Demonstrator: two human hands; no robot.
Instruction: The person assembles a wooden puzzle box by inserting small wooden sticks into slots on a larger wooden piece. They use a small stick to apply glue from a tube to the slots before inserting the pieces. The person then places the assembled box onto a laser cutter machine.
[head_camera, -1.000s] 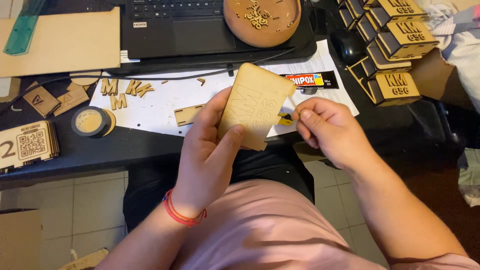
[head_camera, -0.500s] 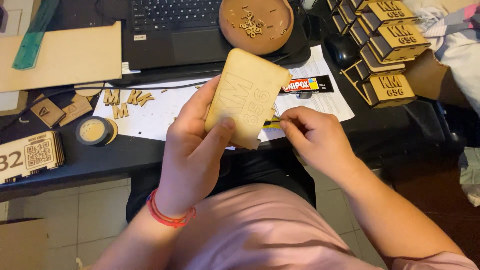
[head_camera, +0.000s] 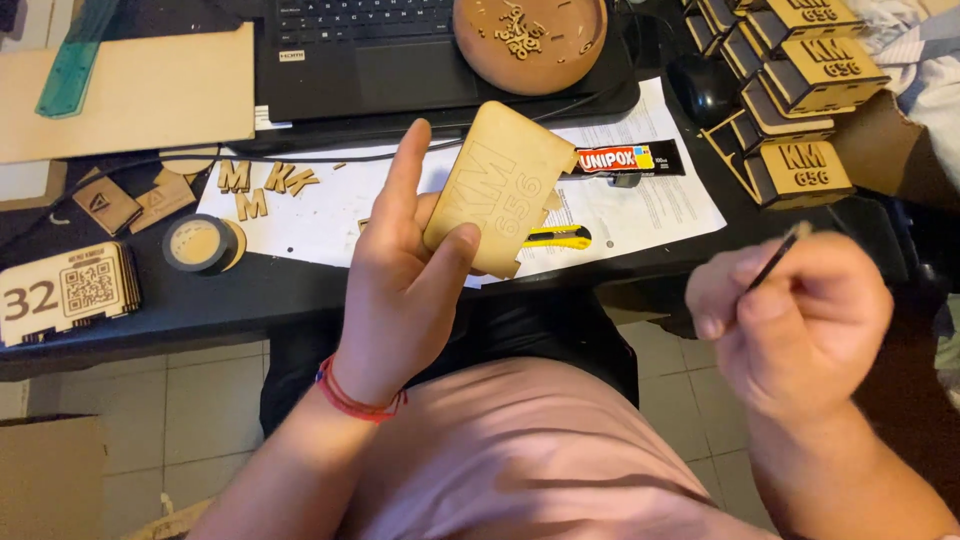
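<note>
A laptop (head_camera: 400, 50), round wooden dish (head_camera: 530, 40), glue tube (head_camera: 628, 158) and tape roll (head_camera: 198, 243) sit on the desk (head_camera: 200, 300).

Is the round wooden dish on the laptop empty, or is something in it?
Not empty. The round wooden dish holds a small scatter of pale cut-out wooden pieces, grouped toward its upper middle; most of its floor is bare.

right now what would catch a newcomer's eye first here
The left hand holds up a pale wooden panel with engraved characters at centre frame. The right hand, blurred at lower right, pinches a thin dark stick. Behind, a round brown dish of small cut-outs rests on a laptop.
</note>
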